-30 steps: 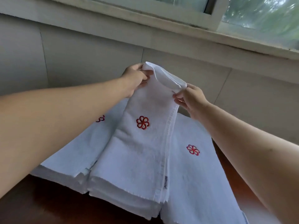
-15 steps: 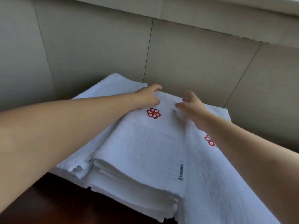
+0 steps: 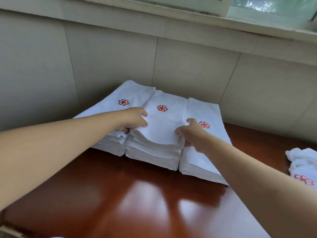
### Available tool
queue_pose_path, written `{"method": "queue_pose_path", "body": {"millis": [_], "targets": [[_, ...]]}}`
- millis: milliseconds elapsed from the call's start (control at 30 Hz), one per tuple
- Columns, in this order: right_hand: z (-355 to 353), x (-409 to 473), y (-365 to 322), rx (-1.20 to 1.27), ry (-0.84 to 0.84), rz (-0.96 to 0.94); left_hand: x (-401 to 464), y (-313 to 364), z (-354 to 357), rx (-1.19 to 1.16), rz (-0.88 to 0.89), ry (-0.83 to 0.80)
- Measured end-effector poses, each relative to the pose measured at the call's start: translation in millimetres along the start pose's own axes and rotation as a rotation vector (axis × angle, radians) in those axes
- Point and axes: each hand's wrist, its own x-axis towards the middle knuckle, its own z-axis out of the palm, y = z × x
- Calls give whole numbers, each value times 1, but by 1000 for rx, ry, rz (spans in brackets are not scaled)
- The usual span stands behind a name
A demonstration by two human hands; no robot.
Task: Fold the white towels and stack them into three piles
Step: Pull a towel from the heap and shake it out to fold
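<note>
Gleaming nearest, a glossy red-brown wooden table (image 3: 120, 194). Lying loose at its right edge, a crumpled white terry towel with a red flower emblem (image 3: 302, 166). Sitting side by side against the beige tiled wall (image 3: 188, 69), three piles of folded white towels with red embroidered flowers (image 3: 159, 134). Gripping the middle pile's top towel at its left edge, curled fingers of the left hand (image 3: 133, 120); pinching its right edge, the right hand (image 3: 192, 134).

left hand (image 3: 135, 119): arm outstretched, fingers curled | right hand (image 3: 192, 133): arm outstretched, fingers curled
</note>
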Motion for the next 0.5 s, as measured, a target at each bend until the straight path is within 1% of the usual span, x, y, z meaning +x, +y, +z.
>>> {"method": "queue_pose_path", "body": {"millis": [67,133,167,200,267,300,400,500], "targets": [[0,-13,-2,26,-36,-11,-12,3,-6,-21,60,65],[-3,-21,-7,73,-16,-61,-22,2,-11,-63,89,129],[-4,-27,-6,66,-1,-85,-27,0,-10,-47,91,120],[-4,-33,-4,26,4,-100,-31,-3,-8,26,91,83],[-1,-45,7,-119,-11,-106,-34,-9,0,236,77,6],[1,-50,11,-189,-19,-111,-35,-10,3,304,71,-6],[-2,-49,6,-315,-32,-151,-34,1,-2,427,82,-14],[-8,-47,-9,-391,-116,-103,-30,13,-9,513,64,-111]]}}
